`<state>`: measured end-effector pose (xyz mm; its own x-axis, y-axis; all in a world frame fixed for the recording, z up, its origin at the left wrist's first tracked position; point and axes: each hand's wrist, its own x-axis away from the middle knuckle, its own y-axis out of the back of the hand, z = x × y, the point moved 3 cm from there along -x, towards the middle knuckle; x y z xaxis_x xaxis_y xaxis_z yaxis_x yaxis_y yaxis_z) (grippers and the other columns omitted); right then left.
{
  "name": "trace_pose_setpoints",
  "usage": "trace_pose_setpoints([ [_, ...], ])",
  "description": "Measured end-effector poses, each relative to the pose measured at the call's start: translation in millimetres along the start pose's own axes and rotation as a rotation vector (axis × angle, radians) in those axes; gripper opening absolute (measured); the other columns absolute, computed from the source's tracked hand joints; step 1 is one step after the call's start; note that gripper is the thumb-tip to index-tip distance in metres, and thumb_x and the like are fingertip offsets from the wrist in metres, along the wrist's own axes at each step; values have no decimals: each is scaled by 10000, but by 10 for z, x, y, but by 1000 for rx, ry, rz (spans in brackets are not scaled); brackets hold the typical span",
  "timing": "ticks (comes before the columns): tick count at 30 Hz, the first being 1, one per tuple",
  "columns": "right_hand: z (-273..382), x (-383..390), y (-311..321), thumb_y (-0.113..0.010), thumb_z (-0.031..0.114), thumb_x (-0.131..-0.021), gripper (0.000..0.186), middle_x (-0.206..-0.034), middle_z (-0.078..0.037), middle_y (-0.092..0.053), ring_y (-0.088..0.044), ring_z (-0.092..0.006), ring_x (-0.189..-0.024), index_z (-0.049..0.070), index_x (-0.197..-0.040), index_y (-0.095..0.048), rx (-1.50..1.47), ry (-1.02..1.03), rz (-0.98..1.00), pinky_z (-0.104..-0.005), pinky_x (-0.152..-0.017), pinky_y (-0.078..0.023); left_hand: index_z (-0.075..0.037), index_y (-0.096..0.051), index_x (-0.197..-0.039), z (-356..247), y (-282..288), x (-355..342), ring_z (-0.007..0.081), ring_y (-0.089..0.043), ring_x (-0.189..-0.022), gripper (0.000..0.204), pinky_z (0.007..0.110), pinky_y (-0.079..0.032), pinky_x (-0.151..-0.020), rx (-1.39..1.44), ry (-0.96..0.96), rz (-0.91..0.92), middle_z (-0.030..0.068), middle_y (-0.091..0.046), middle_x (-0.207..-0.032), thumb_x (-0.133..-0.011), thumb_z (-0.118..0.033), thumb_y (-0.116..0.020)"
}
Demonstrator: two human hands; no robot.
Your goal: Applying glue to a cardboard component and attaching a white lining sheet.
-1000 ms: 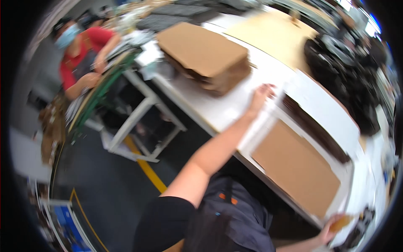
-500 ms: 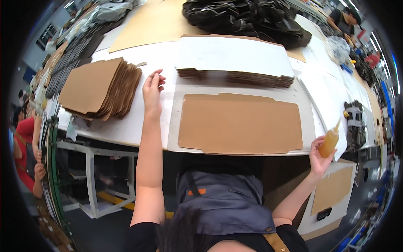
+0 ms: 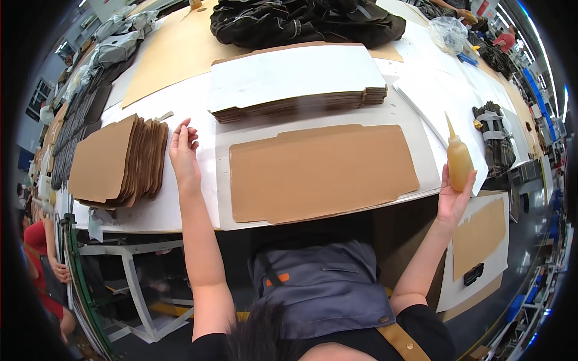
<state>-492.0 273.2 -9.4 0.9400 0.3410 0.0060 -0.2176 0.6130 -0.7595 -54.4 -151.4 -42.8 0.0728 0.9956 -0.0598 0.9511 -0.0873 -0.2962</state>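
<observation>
My right hand (image 3: 453, 203) is closed around a squeeze bottle (image 3: 460, 163) of amber liquid, probably glue. Its long thin nozzle points up, above the table's right front edge. My left hand (image 3: 185, 150) hangs over the white tabletop with fingers loosely bent and apart, holding nothing visible. Between my hands a flat brown cardboard panel (image 3: 322, 174) with notched edges lies on a pale sheet. Left of my left hand stands a leaning stack of brown panels (image 3: 101, 159). Beyond the single panel is a neat stack of panels with a white top (image 3: 298, 75).
A heap of dark fabric pieces (image 3: 307, 21) lies at the back, by a tan sheet (image 3: 171, 60). At right are a tied dark bundle (image 3: 497, 141) and a clear plastic bag (image 3: 448, 35). A person in red (image 3: 37, 234) is at far left; others work at far right.
The whole view has turned slightly, so the table sits tilted. My right hand has raised the bottle and brought it nearer upright. My left hand stays empty beside the brown stack.
</observation>
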Motion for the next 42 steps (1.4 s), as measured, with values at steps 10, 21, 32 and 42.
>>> trace_pose_setpoints([
  [10,1,-274,227,-734,306,-896,530,-1203,-88,-587,-561,-174,-1115,5,-1254,-484,564,360,3,-307,-1002,-426,-88,-653,-1161,-51,-8,59,26,-513,-802,227,191,-395,-698,5,-18,6,-54,-601,-864,-1017,-194,-513],
  [21,205,-449,-253,-663,356,-927,493,-1257,-131,-565,-537,-250,-1173,17,-1268,-555,1572,567,205,-382,-1006,-408,-86,-651,-1163,-96,-57,44,19,-507,-792,232,190,-387,-689,-11,-30,20,-55,-598,-860,-1017,-206,-516],
  [32,-292,-2124,-356,-799,334,-771,389,-823,-105,-635,-608,-205,-781,-4,-882,-643,1930,352,657,-341,-718,-494,-97,-662,-1151,25,-65,46,25,-510,-795,223,187,-383,-691,-49,4,-10,-57,-606,-861,-1016,-192,-511],
  [42,-349,-2256,-418,-753,286,-805,312,-839,-106,-647,-624,-239,-784,23,-954,-676,1940,277,728,-359,-721,-500,-95,-655,-1147,9,-51,26,15,-498,-787,220,187,-365,-679,-124,-10,0,-62,-579,-853,-1016,-206,-519],
])
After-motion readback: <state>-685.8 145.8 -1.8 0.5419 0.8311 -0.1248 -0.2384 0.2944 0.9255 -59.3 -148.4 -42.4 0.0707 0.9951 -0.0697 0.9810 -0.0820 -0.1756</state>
